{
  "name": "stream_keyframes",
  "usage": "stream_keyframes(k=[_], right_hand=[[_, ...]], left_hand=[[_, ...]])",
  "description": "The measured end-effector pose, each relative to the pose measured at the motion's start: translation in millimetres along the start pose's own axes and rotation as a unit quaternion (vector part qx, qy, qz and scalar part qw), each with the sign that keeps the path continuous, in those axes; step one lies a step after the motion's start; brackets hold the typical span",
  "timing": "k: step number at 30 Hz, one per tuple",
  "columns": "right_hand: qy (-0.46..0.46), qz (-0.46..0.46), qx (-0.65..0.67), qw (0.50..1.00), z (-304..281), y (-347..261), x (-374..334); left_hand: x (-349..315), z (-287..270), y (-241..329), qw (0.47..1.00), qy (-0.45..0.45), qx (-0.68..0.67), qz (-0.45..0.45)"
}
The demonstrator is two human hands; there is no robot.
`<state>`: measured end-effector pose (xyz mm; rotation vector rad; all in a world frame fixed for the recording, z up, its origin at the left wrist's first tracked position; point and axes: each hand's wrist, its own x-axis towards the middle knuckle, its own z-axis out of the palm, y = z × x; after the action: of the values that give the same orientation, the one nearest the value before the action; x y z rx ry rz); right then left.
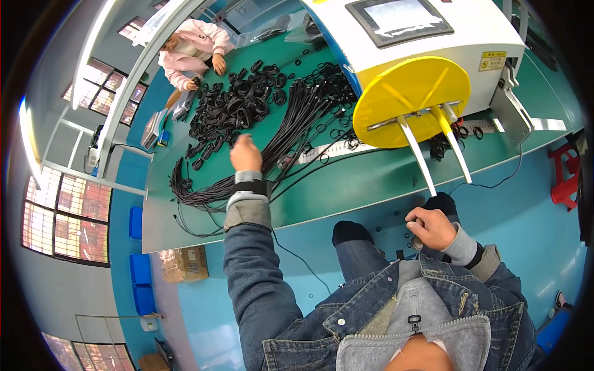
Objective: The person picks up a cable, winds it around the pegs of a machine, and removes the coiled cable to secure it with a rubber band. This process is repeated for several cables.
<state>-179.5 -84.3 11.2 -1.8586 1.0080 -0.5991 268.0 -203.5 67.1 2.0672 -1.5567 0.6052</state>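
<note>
My left hand (245,154) is over the green table (346,198), between the pile of coiled black cables (244,102) and a long bundle of straight black cables (288,127). Its fingers are curled; what they hold, if anything, is hidden. Down by my knee, off the table's near edge, my right hand (432,229) is closed with the thumb against the fingers. I cannot make out anything in it. Above that hand, a winding machine (427,37) has a yellow disc (387,93) with two rods (416,156) sticking out toward me.
Across the table a person in a pink top (198,46) handles small things beside the pile. Small black rings (325,158) lie along a white ruler strip (340,148). A cardboard box (184,264) sits on the floor at left; a red stool (564,173) stands at right.
</note>
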Motion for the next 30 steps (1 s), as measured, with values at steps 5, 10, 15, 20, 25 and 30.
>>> stream_keyframes(k=[5,10,15,20,25,30], right_hand=[[-0.003,-0.04,0.007,0.999,-6,-5,-12],[0.101,-0.19,-0.022,0.976,-22,-61,-24],[0.362,-0.51,-0.213,0.751,-58,-127,-21],[0.205,-0.395,-0.314,0.839,-62,-106,-38],[0.141,-0.228,-0.253,0.93,-58,-68,-44],[0.21,-0.298,-0.147,0.92,-96,-78,-50]], left_hand=[[5,-84,8,0.959,0.203,-0.191,-0.048],[-65,-162,44,0.934,0.223,-0.276,0.041],[-162,-215,89,0.934,0.081,-0.283,0.203],[-189,-238,132,0.922,0.011,-0.329,0.203],[-184,-207,198,0.906,-0.06,-0.386,0.165],[-158,-181,245,0.863,-0.046,-0.438,0.248]])
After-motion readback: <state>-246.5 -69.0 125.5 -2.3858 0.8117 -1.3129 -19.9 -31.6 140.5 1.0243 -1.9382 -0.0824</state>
